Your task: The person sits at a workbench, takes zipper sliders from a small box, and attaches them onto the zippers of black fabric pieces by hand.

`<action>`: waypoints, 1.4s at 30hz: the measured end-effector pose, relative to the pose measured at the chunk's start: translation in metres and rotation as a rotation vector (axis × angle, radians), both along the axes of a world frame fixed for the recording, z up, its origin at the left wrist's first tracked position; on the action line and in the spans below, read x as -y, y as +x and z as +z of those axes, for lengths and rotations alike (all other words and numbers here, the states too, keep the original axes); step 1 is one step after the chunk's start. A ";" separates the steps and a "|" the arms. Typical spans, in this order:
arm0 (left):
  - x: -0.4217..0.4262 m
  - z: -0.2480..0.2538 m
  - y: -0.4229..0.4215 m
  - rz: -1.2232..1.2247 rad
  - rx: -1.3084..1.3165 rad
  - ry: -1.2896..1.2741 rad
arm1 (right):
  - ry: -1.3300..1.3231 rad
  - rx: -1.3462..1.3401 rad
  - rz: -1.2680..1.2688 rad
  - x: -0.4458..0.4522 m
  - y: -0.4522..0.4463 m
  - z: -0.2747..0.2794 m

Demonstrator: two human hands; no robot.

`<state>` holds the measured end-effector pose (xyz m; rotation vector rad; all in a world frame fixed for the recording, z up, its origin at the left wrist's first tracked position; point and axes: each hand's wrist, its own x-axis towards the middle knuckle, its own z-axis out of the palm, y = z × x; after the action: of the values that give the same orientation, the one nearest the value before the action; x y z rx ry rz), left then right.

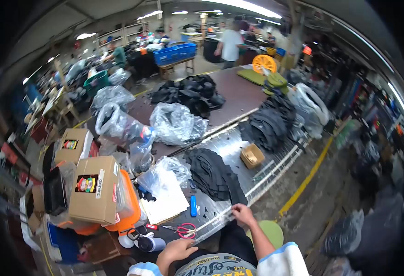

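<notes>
My right hand (242, 214) is closed at the table's front edge, its fingers pinched on the end of a dark cloth strip. That strip runs down from a fanned pile of dark cloth (212, 174). My left hand (178, 250) lies low at the table edge, fingers stretched and nothing visible in them, just below the pink-handled scissors (186, 230). Near it are a grey cup (151, 243) and a red-handled tool (152, 227). A blue object (193, 206) lies between the cloth pile and white paper sheets (165, 202).
Cardboard boxes (94, 189) stand on orange-rimmed bins at left. Clear plastic bags (176, 124), more dark cloth (268, 122) and a small open box (252, 156) are on the table. A green round stool (271, 233) is beside my right forearm. People stand in the background.
</notes>
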<state>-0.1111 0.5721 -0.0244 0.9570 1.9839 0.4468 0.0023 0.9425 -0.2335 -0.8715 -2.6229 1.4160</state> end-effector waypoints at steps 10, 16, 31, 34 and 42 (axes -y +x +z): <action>-0.204 -0.194 0.003 0.622 0.206 0.176 | 0.180 0.291 -0.089 -0.128 -0.122 0.016; -0.331 -0.235 0.006 0.855 -0.165 0.271 | 0.026 0.340 0.241 -0.191 -0.125 -0.006; -0.349 -0.262 0.003 0.756 -0.652 0.467 | -0.264 -0.166 0.367 -0.226 -0.113 -0.074; -0.349 -0.261 0.003 0.782 -0.606 0.506 | -0.234 -0.254 0.428 -0.230 -0.110 -0.078; -0.364 -0.248 -0.006 1.322 0.057 0.948 | -0.412 -0.266 0.721 -0.249 -0.096 -0.069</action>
<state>-0.1168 0.9361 -0.2726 -0.0841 2.0923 2.2098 -0.0941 1.1917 -0.3030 0.3199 -2.5689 2.0821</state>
